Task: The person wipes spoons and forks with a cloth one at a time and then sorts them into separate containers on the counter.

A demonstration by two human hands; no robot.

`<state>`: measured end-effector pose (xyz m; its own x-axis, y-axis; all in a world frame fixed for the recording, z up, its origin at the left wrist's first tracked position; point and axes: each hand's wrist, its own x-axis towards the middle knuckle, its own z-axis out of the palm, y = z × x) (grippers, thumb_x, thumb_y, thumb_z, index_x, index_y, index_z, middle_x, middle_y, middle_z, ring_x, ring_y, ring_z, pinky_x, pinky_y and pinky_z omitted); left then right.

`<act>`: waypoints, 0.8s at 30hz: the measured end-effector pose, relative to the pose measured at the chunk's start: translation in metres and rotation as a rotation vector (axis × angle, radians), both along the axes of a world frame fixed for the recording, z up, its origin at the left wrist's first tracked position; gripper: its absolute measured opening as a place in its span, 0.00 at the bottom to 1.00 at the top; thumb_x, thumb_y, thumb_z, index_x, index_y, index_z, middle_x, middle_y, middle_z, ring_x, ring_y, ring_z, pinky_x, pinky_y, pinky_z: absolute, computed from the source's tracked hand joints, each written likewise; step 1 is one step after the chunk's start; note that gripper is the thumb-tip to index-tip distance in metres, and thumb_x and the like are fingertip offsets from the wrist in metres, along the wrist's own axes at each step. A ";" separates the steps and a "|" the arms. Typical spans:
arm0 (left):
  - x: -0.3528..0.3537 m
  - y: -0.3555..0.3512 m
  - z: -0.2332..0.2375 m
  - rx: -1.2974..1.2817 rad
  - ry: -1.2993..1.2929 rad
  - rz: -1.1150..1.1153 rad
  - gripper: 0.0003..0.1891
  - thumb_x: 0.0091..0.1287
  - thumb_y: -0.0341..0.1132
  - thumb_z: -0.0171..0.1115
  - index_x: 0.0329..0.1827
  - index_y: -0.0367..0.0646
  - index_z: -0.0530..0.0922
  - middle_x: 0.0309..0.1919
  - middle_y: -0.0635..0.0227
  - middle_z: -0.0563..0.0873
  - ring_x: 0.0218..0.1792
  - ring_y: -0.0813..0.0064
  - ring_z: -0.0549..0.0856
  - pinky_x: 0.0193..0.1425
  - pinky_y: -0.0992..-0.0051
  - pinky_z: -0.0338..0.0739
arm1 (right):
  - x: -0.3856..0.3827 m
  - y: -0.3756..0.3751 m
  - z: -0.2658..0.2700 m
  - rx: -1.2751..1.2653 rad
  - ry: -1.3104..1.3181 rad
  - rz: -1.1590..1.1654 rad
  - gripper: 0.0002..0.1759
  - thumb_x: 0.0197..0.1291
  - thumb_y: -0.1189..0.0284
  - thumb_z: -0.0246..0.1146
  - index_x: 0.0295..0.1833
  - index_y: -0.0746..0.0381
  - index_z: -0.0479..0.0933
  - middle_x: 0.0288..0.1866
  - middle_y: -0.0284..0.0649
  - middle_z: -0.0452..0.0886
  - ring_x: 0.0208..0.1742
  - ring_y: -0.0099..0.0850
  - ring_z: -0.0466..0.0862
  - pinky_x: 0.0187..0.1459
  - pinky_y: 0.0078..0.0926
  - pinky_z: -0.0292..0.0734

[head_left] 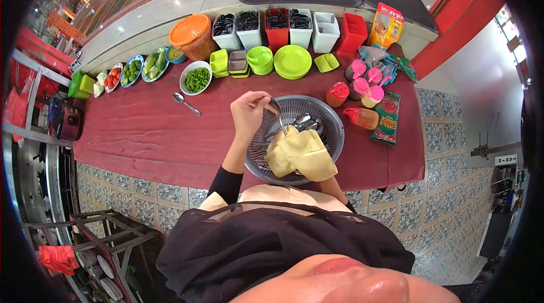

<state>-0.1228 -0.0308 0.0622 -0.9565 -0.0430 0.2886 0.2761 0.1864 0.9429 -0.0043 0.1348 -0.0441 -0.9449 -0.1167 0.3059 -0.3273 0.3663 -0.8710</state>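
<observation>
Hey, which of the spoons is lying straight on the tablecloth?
The spoon by the white bowl. It lies by itself on the red tablecloth, while others are in the gray basket.

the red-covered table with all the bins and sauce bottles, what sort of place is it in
Probably the serving area of a restaurant or canteen. The white cutlery bins stand in a row, squeeze bottles and a chili sauce pouch are grouped at one end, and green plates are stacked.

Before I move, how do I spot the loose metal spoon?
On the red table, find the white bowl of green pieces. The metal spoon lies on its near side, slightly left. It lies alone, unlike the spoons in the gray basket.
</observation>
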 end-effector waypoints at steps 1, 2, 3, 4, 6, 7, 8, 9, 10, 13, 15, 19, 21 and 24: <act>-0.009 0.000 0.002 0.016 0.001 0.010 0.03 0.53 0.22 0.63 0.31 0.35 0.82 0.23 0.69 0.83 0.23 0.84 0.78 0.28 0.84 0.72 | 0.000 0.001 -0.001 -0.084 -0.067 -0.003 0.13 0.54 0.66 0.59 0.46 0.55 0.72 0.37 0.33 0.76 0.41 0.32 0.75 0.46 0.29 0.67; -0.017 0.001 0.004 0.031 -0.001 0.019 0.03 0.53 0.22 0.64 0.31 0.36 0.82 0.23 0.69 0.83 0.23 0.85 0.78 0.28 0.84 0.72 | 0.000 0.003 0.020 -0.040 -0.075 -0.023 0.13 0.54 0.67 0.59 0.46 0.55 0.72 0.37 0.33 0.76 0.41 0.33 0.75 0.45 0.30 0.67; -0.025 0.004 0.009 -0.027 0.039 0.050 0.03 0.54 0.22 0.64 0.31 0.36 0.82 0.23 0.68 0.83 0.23 0.85 0.77 0.28 0.84 0.71 | -0.001 0.005 0.035 0.075 -0.014 -0.032 0.12 0.53 0.67 0.59 0.45 0.55 0.72 0.35 0.33 0.75 0.39 0.33 0.75 0.43 0.31 0.68; -0.034 0.007 0.017 -0.083 0.082 0.081 0.03 0.54 0.22 0.64 0.31 0.36 0.82 0.23 0.68 0.82 0.23 0.85 0.77 0.28 0.84 0.71 | -0.003 0.008 0.050 0.187 0.050 -0.047 0.12 0.52 0.68 0.59 0.43 0.55 0.72 0.34 0.34 0.75 0.38 0.33 0.75 0.41 0.32 0.68; -0.063 0.014 0.031 -0.119 0.192 0.169 0.03 0.54 0.23 0.64 0.32 0.36 0.82 0.22 0.67 0.82 0.22 0.85 0.76 0.27 0.84 0.70 | -0.013 0.016 0.069 0.554 0.317 -0.054 0.09 0.47 0.70 0.58 0.37 0.55 0.73 0.30 0.35 0.73 0.33 0.34 0.76 0.36 0.35 0.69; -0.081 0.017 0.038 -0.099 0.257 0.226 0.03 0.54 0.24 0.64 0.32 0.36 0.82 0.22 0.67 0.82 0.22 0.85 0.76 0.27 0.83 0.69 | -0.018 0.020 0.083 0.737 0.451 -0.057 0.07 0.45 0.71 0.58 0.34 0.55 0.74 0.28 0.36 0.73 0.31 0.34 0.76 0.34 0.36 0.69; -0.094 0.026 0.055 -0.067 0.358 0.285 0.03 0.55 0.24 0.64 0.32 0.36 0.82 0.23 0.67 0.83 0.23 0.85 0.76 0.27 0.83 0.70 | -0.026 0.016 0.112 0.682 0.366 -0.067 0.02 0.41 0.71 0.59 0.24 0.53 0.73 0.27 0.36 0.73 0.26 0.33 0.76 0.28 0.35 0.70; -0.109 0.037 0.069 -0.033 0.461 0.345 0.03 0.55 0.24 0.64 0.32 0.36 0.82 0.24 0.67 0.83 0.23 0.84 0.77 0.27 0.83 0.70 | -0.031 0.015 0.111 0.676 0.308 -0.074 0.02 0.41 0.70 0.59 0.23 0.53 0.73 0.27 0.37 0.73 0.23 0.33 0.75 0.25 0.35 0.69; -0.132 0.046 0.071 0.007 0.554 0.346 0.04 0.55 0.25 0.65 0.33 0.37 0.83 0.25 0.68 0.84 0.24 0.84 0.78 0.29 0.83 0.71 | -0.032 0.015 0.109 0.669 0.249 -0.080 0.02 0.41 0.70 0.59 0.21 0.54 0.73 0.26 0.37 0.73 0.21 0.33 0.75 0.23 0.34 0.69; -0.194 0.078 0.074 -0.016 0.775 0.369 0.04 0.55 0.24 0.64 0.33 0.37 0.83 0.27 0.65 0.84 0.24 0.79 0.80 0.29 0.82 0.73 | -0.043 0.019 0.078 0.881 0.183 -0.059 0.07 0.42 0.67 0.60 0.27 0.59 0.74 0.21 0.38 0.72 0.16 0.33 0.74 0.19 0.33 0.68; -0.234 0.099 0.064 -0.098 0.860 0.343 0.04 0.54 0.23 0.63 0.32 0.37 0.82 0.28 0.62 0.84 0.27 0.70 0.81 0.31 0.77 0.74 | -0.052 0.024 0.073 0.878 0.277 -0.057 0.12 0.44 0.66 0.60 0.31 0.63 0.74 0.20 0.39 0.73 0.15 0.33 0.75 0.18 0.32 0.68; -0.295 0.131 0.019 -0.285 0.808 0.150 0.04 0.53 0.25 0.60 0.31 0.41 0.82 0.28 0.63 0.83 0.32 0.63 0.81 0.38 0.70 0.75 | -0.060 0.032 0.078 0.893 0.102 -0.097 0.20 0.47 0.64 0.60 0.34 0.73 0.70 0.19 0.43 0.74 0.16 0.35 0.78 0.18 0.33 0.69; -0.316 0.141 -0.007 -0.440 0.776 0.112 0.05 0.56 0.29 0.58 0.31 0.41 0.81 0.28 0.61 0.83 0.32 0.60 0.81 0.38 0.68 0.75 | -0.065 0.031 0.082 0.797 0.032 -0.160 0.19 0.47 0.64 0.62 0.33 0.71 0.70 0.19 0.44 0.74 0.16 0.37 0.77 0.19 0.33 0.70; -0.337 0.147 -0.034 -0.595 0.596 -0.015 0.07 0.57 0.33 0.57 0.32 0.41 0.81 0.29 0.57 0.82 0.33 0.55 0.81 0.39 0.65 0.75 | -0.067 0.037 0.082 0.702 0.035 -0.188 0.16 0.46 0.65 0.62 0.31 0.68 0.70 0.18 0.44 0.73 0.16 0.39 0.77 0.19 0.34 0.71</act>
<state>-0.4593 0.1160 0.0283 -0.6358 0.2876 0.7162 0.7032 0.5984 0.3840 -0.0708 0.1723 0.0375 -0.9592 -0.1331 0.2493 -0.2272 0.8877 -0.4004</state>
